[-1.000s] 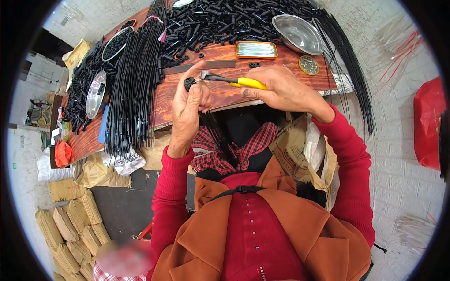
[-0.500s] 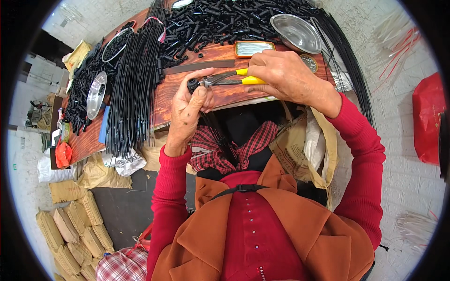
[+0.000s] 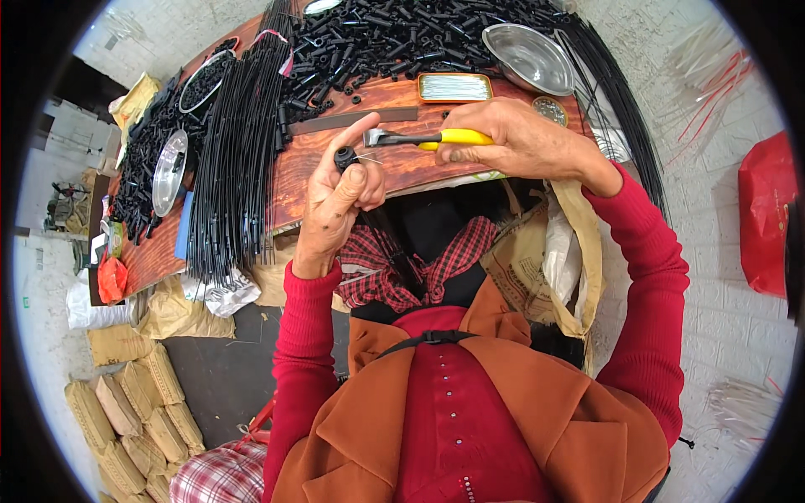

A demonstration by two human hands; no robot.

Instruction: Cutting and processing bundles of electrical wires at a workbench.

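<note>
While the left hand pinches a small black cylindrical cap between thumb and forefinger, its other fingers curl into the palm and the cap stands up above the knuckles, over the near edge of the wooden surface. A thin pale wire pokes out of the cap toward the right. The right hand is wrapped tightly round the yellow handle of a pair of pliers, whose metal nose points left and ends just beside the cap, at the wire; whether the nose touches the wire is too fine to tell. Both hands hover low over the surface, with red sleeves leading back to the body.

Behind the hands lie a flat dark strip and a shallow rectangular tin with a yellow rim. Farther back a heap of short black tube pieces spreads across the surface, with a round steel bowl at its right end. To the left a thick bundle of long black cables hangs over the near edge, and another steel dish lies beyond it. Tan sacks sit under the surface by the person's right side.
</note>
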